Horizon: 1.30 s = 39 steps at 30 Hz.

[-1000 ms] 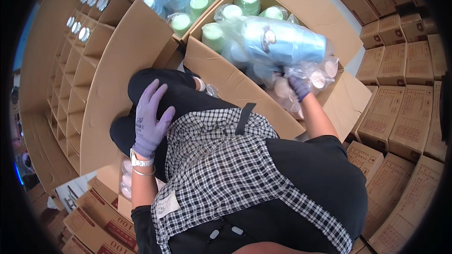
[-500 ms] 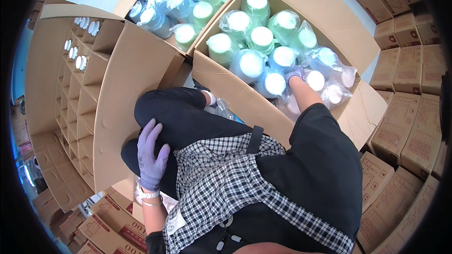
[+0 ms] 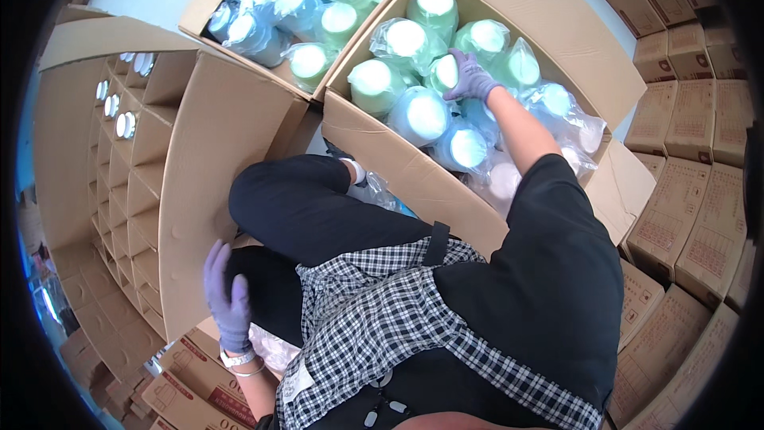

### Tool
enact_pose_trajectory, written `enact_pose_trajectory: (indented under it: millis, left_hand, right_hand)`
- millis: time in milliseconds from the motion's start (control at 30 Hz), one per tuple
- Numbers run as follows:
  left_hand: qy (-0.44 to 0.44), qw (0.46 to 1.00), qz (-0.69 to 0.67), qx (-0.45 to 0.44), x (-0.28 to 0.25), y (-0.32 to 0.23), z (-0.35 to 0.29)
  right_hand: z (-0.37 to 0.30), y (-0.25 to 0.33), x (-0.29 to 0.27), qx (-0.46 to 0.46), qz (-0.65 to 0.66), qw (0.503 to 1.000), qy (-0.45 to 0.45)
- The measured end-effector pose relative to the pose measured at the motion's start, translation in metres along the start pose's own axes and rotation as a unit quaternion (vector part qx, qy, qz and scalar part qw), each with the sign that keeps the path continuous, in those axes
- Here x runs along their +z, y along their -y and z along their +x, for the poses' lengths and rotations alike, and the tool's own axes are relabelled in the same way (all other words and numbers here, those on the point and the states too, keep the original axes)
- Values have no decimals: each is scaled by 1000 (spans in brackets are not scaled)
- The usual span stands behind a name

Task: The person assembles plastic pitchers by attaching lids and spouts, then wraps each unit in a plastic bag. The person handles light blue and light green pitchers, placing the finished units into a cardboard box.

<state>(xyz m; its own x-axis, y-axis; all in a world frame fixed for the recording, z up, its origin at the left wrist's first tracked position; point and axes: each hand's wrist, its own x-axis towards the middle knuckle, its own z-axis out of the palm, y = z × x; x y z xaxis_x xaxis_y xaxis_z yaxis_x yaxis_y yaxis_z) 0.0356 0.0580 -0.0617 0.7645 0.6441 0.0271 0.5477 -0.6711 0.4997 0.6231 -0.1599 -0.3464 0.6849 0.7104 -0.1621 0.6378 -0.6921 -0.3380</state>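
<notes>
My right hand (image 3: 475, 82), in a purple glove, reaches into an open carton (image 3: 382, 131) in front of me. Its thumb and fingers curl around the white top of a green jug (image 3: 440, 74). Around it stand more jugs in clear plastic bags: a green one (image 3: 372, 86) to the left, a blue one (image 3: 419, 115) nearer to me, and pale pinkish ones (image 3: 503, 183) at the near right. My left hand (image 3: 228, 299), also gloved, hovers by my knee with fingers stretched out and nothing in it.
At my left stands a tall open carton (image 3: 215, 159) with cardboard dividers (image 3: 147, 191) and several white-topped items (image 3: 125, 125) in its cells. Another carton of bagged blue and green jugs (image 3: 338, 22) adjoins at the back left. Stacked sealed cartons (image 3: 676, 215) line the right side.
My right hand has moved from the near right of the carton, up and left, onto a green jug. My left hand has shifted left and down. The divided carton leans slightly further left.
</notes>
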Motion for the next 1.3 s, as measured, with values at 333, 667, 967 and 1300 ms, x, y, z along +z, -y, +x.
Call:
enact_pose_trajectory:
  millis: [333,667,967,1300]
  left_hand:
    - [5,999,-45,22,-11,9,-12]
    - [-134,858,-495,6,53,-50,24]
    - [-348,925,12,154,-59,-11,-62]
    - [-280,818,-499,63,62,84,-14]
  right_hand:
    - [-114,89,-178,-26,91,982,-163]
    - [-206,246,-163,-227,650,718,98]
    - [-182,378,-112,-494,352,795,-33]
    - [-230,475,-81,-670,213,710,-46]
